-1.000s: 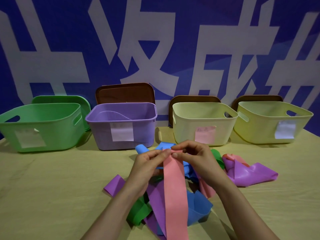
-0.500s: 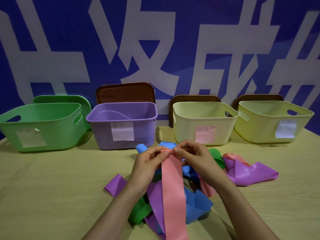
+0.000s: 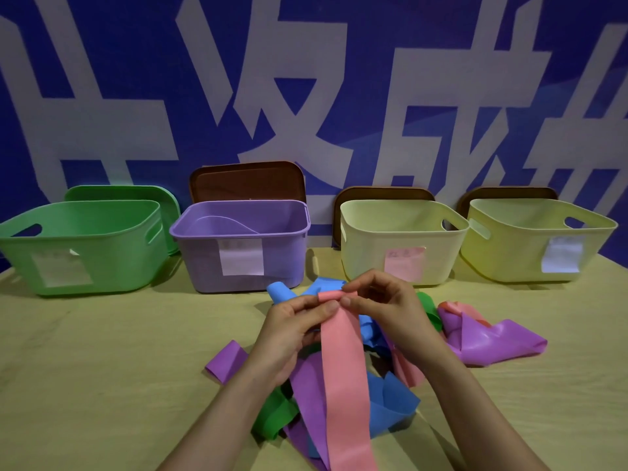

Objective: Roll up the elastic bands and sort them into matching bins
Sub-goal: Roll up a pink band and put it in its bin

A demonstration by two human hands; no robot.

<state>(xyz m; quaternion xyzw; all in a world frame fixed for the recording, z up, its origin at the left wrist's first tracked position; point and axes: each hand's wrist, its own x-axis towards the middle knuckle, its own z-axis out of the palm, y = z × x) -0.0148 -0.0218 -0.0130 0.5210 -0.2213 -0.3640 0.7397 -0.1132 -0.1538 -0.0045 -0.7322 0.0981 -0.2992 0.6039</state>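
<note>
Pink band (image 3: pixel 343 368), its top end rolled small, is pinched between our two grips.
Our left grip (image 3: pixel 289 334) and right grip (image 3: pixel 390 311) each curl thumb and fingertips round the roll; the loose strip runs back toward us between the wrists. Beneath the grips a blue band (image 3: pixel 390 406), purple band (image 3: pixel 306 385) and green band (image 3: pixel 275 413) lie tangled on the worktop (image 3: pixel 102 368). Beyond the right grip stands the cream bin (image 3: pixel 401 232).
</note>
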